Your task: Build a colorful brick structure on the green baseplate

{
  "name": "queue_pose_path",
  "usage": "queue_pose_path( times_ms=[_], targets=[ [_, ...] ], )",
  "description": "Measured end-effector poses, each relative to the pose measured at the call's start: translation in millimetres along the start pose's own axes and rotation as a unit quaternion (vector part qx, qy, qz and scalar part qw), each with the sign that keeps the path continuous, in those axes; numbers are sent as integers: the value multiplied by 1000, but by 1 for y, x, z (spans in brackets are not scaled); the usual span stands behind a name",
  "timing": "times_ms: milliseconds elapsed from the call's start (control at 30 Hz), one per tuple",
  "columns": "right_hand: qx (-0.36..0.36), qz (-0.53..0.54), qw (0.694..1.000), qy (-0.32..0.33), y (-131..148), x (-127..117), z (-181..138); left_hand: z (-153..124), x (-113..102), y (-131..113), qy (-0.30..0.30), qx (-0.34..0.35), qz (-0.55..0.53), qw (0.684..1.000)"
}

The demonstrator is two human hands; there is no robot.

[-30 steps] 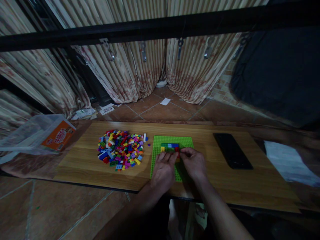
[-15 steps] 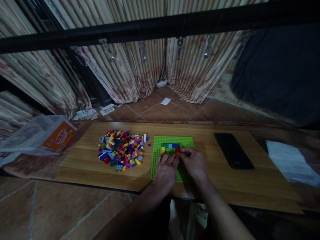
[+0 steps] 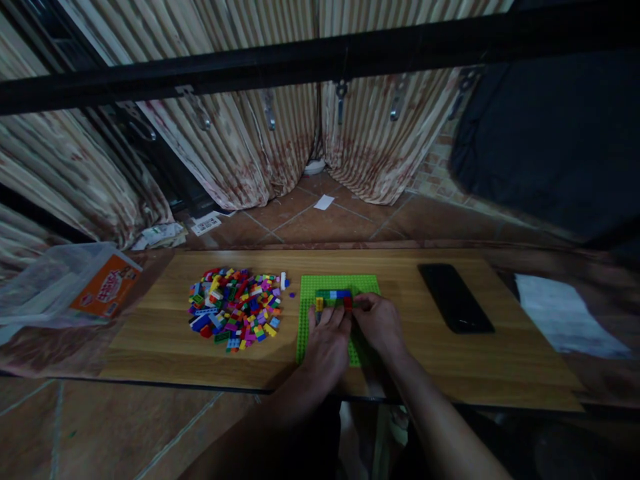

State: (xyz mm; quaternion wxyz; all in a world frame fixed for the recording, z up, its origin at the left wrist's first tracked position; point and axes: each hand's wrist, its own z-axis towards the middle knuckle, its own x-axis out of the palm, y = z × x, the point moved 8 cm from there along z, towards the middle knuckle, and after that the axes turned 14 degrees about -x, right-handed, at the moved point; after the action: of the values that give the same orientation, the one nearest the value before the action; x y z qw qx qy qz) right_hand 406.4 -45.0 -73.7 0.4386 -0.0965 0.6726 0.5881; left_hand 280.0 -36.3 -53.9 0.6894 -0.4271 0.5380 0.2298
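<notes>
"Where are the bricks being worked on?"

"Just below the middle of the frame, on the green board [image 3: 309, 285]. A green-and-blue row [image 3: 334, 293] runs along the far side, with a yellow brick [image 3: 319, 304] at its left end and a red brick [image 3: 347, 303] at its right."

"And the hands?"

"The left hand [image 3: 327, 340] lies palm down over the board, fingers stretched and close together. The right hand [image 3: 380, 323] is bunched narrow, fingertips beside the red brick."

"Which step is this?"

"I'd judge it's seating or lining up a brick on the right side. The move calls for a steady board and small, straight-down pressure."

"Is the right hand gripping the red one?"

"I can't tell; its fingertips blur into the shadow. Nor can I tell whether anything sits under the left palm, which hides the near part of the build."

"Anything else unclear?"

"The loose pile [image 3: 235, 310], left of centre, overlaps itself, so many bricks are covered. The clear tub [image 3: 107, 293] is cut off at the left edge."
</notes>
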Motion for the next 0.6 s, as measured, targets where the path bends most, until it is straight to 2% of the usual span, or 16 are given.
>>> queue_pose_path(
  times_ms=[133,333,467,600],
  targets=[
    [-2,6,1000,5,-1,0,3,0,-6,-2,12,-3,-2,1000],
    [-17,16,1000,-11,-3,0,3,-7,-6,4,-3,12,-13,1000],
    [-21,20,999,-25,-4,-3,1,-24,-17,16,-42,23,-30,998],
    [-28,17,999,-31,1,-8,0,-51,-36,42,-103,12,-62,993]
  ],
)
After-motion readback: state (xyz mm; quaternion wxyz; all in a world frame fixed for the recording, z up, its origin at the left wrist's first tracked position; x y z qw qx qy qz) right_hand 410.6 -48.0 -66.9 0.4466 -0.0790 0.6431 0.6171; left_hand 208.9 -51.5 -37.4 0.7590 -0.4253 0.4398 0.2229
